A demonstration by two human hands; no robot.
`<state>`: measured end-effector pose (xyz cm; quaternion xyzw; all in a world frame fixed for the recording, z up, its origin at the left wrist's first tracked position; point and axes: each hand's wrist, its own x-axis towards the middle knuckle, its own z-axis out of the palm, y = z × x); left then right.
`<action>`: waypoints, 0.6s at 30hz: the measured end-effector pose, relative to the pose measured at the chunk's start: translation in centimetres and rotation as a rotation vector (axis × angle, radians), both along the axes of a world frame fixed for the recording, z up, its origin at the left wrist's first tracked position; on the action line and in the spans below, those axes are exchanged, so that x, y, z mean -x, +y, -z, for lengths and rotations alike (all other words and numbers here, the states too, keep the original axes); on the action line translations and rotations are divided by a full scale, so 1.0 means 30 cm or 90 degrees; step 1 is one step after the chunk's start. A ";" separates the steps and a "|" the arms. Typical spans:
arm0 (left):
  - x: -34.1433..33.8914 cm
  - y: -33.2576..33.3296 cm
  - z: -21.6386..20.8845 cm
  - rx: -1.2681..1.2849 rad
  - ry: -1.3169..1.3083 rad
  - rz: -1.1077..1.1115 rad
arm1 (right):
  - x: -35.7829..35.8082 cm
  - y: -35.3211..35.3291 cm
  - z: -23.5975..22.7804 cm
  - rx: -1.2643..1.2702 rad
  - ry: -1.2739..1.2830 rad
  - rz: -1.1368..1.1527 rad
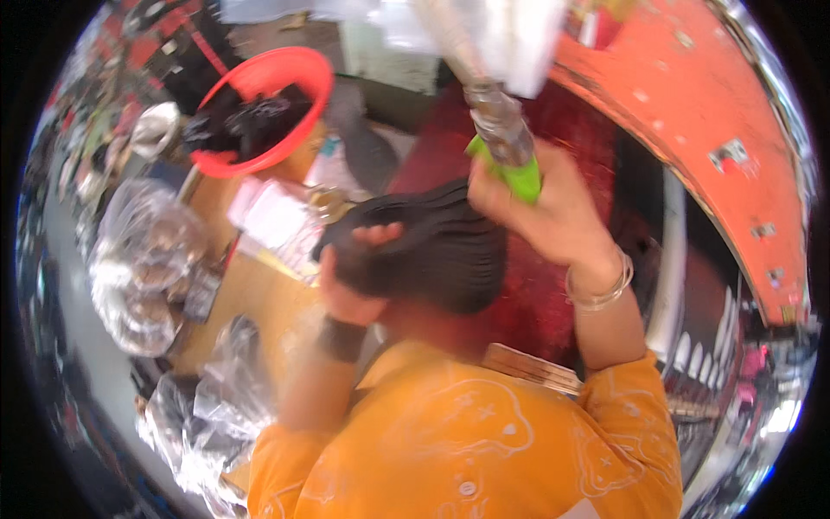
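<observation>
My left hand (354, 281) is closed round the left end of a stack of black sole-shaped pieces (432, 246), fingers curled over its edge. The layers fan out toward the right, above a dark red surface (553, 259). Just above the stack's right end, my right hand (553, 203) grips a tool with a bright green handle (519, 177). A shiny wrapped section (501, 125) follows the green part, then a pale shaft running upward. Motion blur hides what kind of tool it is.
A red basin (320, 78) with black items stands at the back left, near pinkish papers (272, 212) on a wooden table (259, 307). Clear plastic bags (151, 233) lie on the left. An orange board (692, 95) curves along the right, above a row of white pieces (696, 359).
</observation>
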<state>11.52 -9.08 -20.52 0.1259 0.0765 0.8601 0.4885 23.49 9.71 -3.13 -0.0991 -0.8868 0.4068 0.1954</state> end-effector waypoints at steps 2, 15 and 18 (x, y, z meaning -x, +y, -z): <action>-0.010 -0.006 -0.059 0.112 0.125 -0.020 | 0.027 -0.011 -0.023 0.013 -0.009 0.158; 0.003 0.190 -0.392 0.216 0.850 -0.252 | -0.102 0.143 -0.130 0.170 0.278 0.146; -0.003 0.261 -0.349 -0.037 1.062 -0.490 | -0.232 0.170 -0.247 0.248 0.407 0.298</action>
